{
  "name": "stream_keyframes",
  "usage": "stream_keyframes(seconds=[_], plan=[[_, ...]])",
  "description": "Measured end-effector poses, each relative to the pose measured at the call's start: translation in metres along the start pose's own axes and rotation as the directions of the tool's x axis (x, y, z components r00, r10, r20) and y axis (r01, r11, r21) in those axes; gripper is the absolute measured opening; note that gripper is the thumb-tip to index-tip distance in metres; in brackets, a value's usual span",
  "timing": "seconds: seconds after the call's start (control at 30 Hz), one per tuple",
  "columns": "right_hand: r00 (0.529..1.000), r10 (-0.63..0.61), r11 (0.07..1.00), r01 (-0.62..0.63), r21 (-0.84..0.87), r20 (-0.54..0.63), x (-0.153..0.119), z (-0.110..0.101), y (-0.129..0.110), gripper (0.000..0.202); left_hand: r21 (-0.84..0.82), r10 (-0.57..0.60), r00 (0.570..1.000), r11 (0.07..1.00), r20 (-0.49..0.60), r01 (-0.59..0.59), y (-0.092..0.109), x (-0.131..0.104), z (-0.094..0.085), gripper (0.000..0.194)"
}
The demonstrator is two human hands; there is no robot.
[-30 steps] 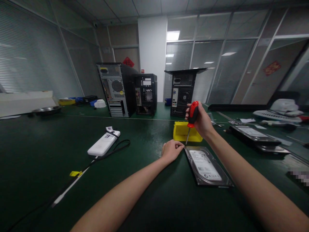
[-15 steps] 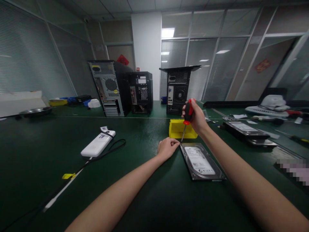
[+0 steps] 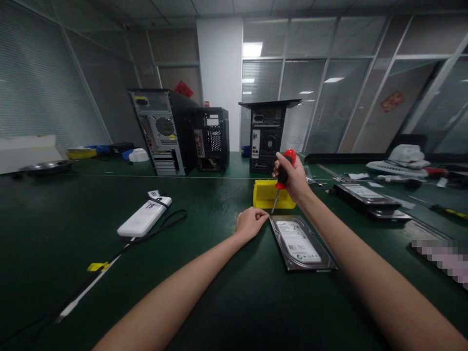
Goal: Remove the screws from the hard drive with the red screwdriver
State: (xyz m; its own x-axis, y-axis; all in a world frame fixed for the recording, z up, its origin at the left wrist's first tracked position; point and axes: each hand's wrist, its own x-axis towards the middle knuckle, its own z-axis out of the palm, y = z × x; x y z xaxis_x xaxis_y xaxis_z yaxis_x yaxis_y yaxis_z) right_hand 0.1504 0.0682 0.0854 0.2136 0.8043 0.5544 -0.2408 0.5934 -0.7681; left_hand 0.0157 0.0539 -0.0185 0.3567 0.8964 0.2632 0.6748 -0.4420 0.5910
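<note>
A red and black screwdriver [image 3: 281, 179] is gripped in my right hand [image 3: 295, 176], its handle leaning right and its shaft pointing down. The tip is at the far left corner of a hard drive [image 3: 315, 233], which lies flat on the green table with its white label facing up. My left hand [image 3: 250, 223] rests on the table beside that corner. Its thumb and fingers are pressed together near the screwdriver tip, and whatever they pinch is too small to make out. Just behind the drive stands a yellow plastic bin [image 3: 263, 195].
A white power bank [image 3: 143, 219] with a cable lies on the left. Computer cases [image 3: 164, 131] stand along the back. Stacked hard drives [image 3: 365, 195], another screwdriver [image 3: 444, 209] and a white cap [image 3: 407, 157] are on the right. A metal dish [image 3: 47, 167] sits far left.
My right thumb and fingers have shifted round the screwdriver's handle. The left hand stays at the drive's corner. The whole view has shifted slightly.
</note>
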Motion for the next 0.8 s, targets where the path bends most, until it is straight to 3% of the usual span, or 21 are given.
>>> stream_keyframes(seconds=[0.2,0.5,0.8], plan=[[0.998,-0.031,0.999,0.029,-0.024,-0.058,0.0024,-0.0018,0.0021,0.041,0.004,-0.007,1.000,1.000,0.010,0.007,0.0015,-0.0007,-0.0010,0.026],[0.997,-0.053,0.997,0.056,0.054,-0.060,0.0055,-0.0061,0.0054,0.039,-0.002,0.007,1.000,1.000,-0.012,-0.007,-0.0003,-0.0001,0.0008,0.026],[0.996,-0.066,0.998,0.067,0.020,-0.058,0.0056,-0.0059,0.0041,0.038,0.010,-0.027,1.000,1.000,0.011,0.027,0.0026,-0.0007,-0.0008,0.026]])
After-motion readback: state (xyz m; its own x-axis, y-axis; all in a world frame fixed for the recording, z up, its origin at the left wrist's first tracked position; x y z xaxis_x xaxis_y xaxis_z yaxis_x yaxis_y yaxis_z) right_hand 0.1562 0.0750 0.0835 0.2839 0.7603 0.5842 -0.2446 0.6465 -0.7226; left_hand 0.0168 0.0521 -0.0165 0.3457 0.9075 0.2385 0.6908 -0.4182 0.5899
